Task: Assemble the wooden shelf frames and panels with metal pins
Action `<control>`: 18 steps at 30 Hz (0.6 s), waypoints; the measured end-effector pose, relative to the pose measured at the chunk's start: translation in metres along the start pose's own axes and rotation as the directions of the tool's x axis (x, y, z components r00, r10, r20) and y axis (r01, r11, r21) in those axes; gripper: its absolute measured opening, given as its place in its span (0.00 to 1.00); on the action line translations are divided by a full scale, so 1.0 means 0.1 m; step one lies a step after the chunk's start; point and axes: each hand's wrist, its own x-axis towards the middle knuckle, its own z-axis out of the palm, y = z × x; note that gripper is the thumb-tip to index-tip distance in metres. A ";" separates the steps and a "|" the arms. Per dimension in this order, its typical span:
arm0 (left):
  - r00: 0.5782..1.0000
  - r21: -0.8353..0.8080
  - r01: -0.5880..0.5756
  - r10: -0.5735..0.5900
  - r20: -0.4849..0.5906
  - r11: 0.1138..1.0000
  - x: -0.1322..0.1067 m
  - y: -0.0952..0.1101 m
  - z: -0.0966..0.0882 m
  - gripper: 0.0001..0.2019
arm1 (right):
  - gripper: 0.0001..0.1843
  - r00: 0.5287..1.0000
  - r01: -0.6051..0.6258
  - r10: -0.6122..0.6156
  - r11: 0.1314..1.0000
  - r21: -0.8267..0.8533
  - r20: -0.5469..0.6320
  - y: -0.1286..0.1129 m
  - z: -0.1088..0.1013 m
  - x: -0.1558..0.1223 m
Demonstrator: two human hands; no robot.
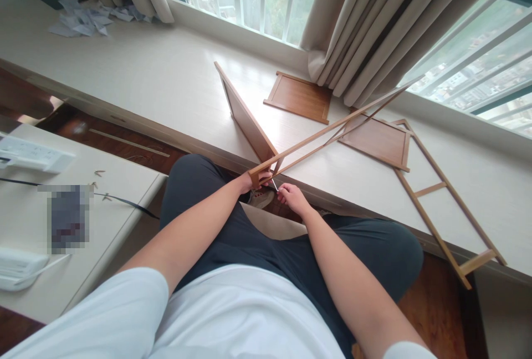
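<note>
My left hand [258, 180] is wrapped round the near end of a long wooden frame [328, 127], close to the edge of the white ledge. The frame slants up to the right toward the window. A wooden panel [249, 112] stands tilted on the ledge and meets the frame by my left hand. Pinched in my right hand [291, 197] is a thin silvery rod [275, 184], its far end pointing at that joint. The rod's tip and exact kind are too small to make out.
Two more wooden panels, a farther one [300, 97] and a nearer one [376, 140], lie on the ledge [166, 82]. A ladder-like wooden frame [432, 188] overhangs its edge. Crumpled paper [81, 18] sits far left. A side table [120, 165] holds small pieces [98, 173] and a power strip [39, 153].
</note>
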 end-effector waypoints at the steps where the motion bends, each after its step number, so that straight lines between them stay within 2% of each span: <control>1: 1.000 0.000 0.001 -0.001 0.000 1.000 0.00 0.00 0.00 0.23 | 0.10 1.000 -0.004 0.004 1.000 0.008 0.005 0.01 0.01 0.01; 11: 1.000 0.009 0.010 -0.010 0.007 1.000 0.02 -0.02 -0.01 0.22 | 0.10 0.996 -0.082 0.077 0.989 0.126 0.040 0.08 0.06 0.06; 18: 1.000 0.012 0.000 -0.001 0.009 1.000 0.01 0.01 -0.01 0.23 | 0.09 0.994 -0.102 0.094 0.986 0.132 0.064 0.08 0.09 0.06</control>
